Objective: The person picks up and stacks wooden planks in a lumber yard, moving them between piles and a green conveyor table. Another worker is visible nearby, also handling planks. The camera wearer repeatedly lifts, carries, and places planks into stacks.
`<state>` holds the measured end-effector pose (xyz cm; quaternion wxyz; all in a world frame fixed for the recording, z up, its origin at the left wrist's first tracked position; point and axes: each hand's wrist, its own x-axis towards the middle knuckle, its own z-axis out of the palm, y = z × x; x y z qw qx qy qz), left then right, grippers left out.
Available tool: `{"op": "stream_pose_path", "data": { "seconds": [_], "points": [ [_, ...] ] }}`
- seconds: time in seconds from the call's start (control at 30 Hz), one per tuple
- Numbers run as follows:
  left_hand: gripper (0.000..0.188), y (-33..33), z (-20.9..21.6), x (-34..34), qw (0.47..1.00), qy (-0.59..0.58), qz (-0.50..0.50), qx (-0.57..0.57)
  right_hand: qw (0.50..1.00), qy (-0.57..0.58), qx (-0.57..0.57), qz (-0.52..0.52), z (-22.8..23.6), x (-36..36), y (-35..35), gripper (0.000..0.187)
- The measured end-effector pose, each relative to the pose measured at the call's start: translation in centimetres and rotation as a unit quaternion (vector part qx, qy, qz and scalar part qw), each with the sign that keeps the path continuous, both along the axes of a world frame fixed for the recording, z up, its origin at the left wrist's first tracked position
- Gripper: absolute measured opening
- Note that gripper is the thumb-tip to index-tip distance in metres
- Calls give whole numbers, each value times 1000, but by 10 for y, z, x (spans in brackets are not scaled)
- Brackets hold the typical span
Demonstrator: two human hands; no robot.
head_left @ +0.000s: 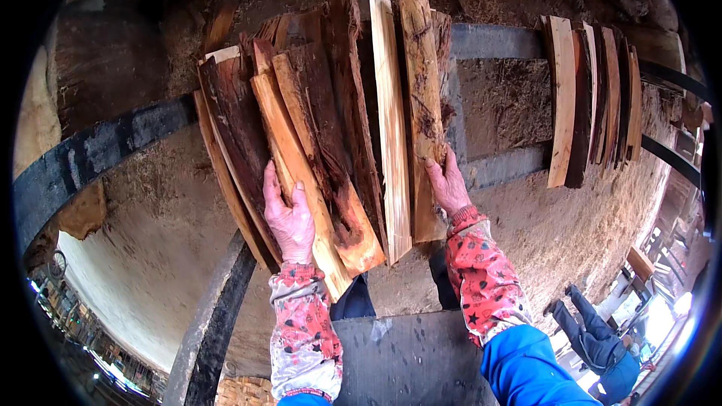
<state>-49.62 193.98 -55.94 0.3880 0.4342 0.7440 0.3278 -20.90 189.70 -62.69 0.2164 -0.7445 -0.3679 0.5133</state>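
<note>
In front of me, a row of rough wooden slabs lies side by side across a dark metal frame (500, 41). My left hand (289, 222) is closed at the edge of a pale wooden slat (289, 150), thumb on its face and fingers along its left side. Beside that slat is a shorter piece with a dark knot (353, 229). Farther right, my right hand (450, 184) grips the lower part of a narrow rounded bark-marked slab (423, 68). Between the hands stand dark bark slabs (346, 83) and a light split board (389, 128).
Another bundle of thin boards (594, 101) rests on the frame at the right. A black metal bar (214, 323) slants at the lower left, and a grey panel (410, 361) lies close to me. At the lower right is another person (602, 342) in dark trousers.
</note>
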Motion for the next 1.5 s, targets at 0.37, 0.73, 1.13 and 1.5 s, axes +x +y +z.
{"op": "stream_pose_path", "data": {
  "seconds": [0.37, 0.73, 1.13, 1.5],
  "points": [
    [54, -56, 66, -18, 990, 131, -14, -50, 987, -135, 35, 82, 66, -2, -21, 71],
    [46, -95, 57, -1, 988, 5, 35, -149, 972, -75, 89, 204, 133, -99, -62, 51],
    [39, -102, 34, -20, 972, -151, 126, -128, 948, -119, 9, 295, 135, -140, -25, 84],
    [38, -93, 38, -11, 983, -91, 96, -125, 942, -155, -79, 288, 103, -154, 21, 61]
  ]
}}
